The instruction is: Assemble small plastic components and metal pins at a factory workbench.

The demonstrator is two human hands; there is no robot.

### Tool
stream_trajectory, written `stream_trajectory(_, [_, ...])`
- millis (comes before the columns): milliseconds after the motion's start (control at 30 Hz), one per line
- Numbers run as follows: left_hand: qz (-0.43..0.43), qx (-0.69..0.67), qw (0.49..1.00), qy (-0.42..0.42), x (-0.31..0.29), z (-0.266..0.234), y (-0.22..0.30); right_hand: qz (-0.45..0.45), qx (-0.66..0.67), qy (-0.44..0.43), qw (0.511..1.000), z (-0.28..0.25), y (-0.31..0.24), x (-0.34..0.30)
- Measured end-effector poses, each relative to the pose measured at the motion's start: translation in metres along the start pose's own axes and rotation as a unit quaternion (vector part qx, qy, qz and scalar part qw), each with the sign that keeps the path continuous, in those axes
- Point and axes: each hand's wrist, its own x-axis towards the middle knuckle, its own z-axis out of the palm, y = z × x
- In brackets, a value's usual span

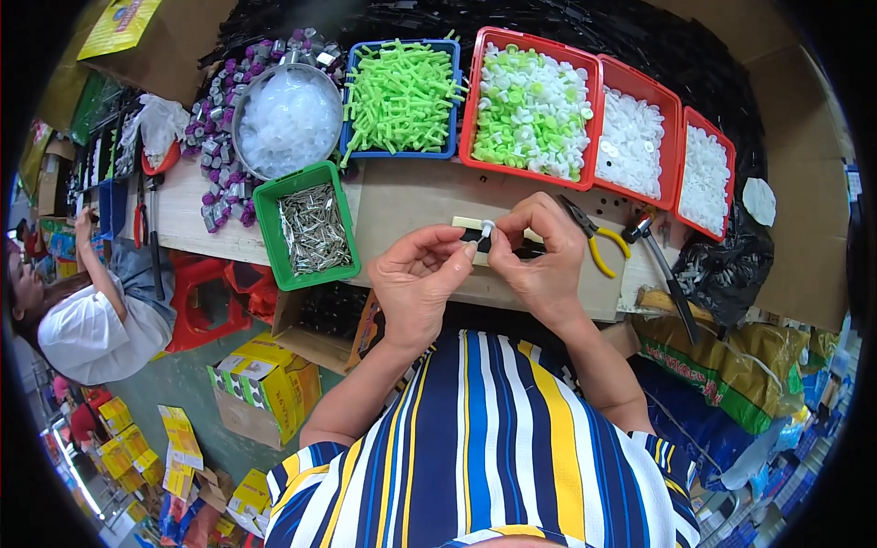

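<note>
Over the near edge of the worktable, my two hands meet at a small white plastic piece (487, 227) with a rounded cap. My left hand (416, 279) pinches its lower end between thumb and forefinger. The fingertips of my right hand (546, 260) close on its upper part from the other side. Behind and under the fingers lies a cream and black block (467, 222), partly covered by my hands. Yellow-handled pliers (600, 239) lie just right of my right hand. A green bin of metal screws or pins (353, 239) stands to the left of my left hand.
Along the back stand a bowl of clear pieces (239, 137), a blue bin of green sticks (399, 153), and red bins of green and white caps (464, 137) and white parts (681, 196). A hammer (670, 274) lies right. At left sits another person (96, 329).
</note>
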Motion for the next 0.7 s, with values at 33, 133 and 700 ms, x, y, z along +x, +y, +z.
stream_trajectory(33, [0.005, 0.002, 1.000, 0.000, 0.000, 0.000, -0.001, -0.048, -0.031, 0.011, 0.998, 0.000, 0.003, -0.001])
stream_trajectory(133, [0.001, 0.008, 1.000, 0.016, 0.000, 0.002, -0.001, -0.160, -0.127, 0.042, 0.978, 0.001, 0.005, 0.000])
stream_trajectory(700, [0.076, 0.168, 0.959, -0.214, 0.016, -0.018, 0.000, -0.191, -0.134, -0.024, 0.972, -0.011, 0.015, -0.016])
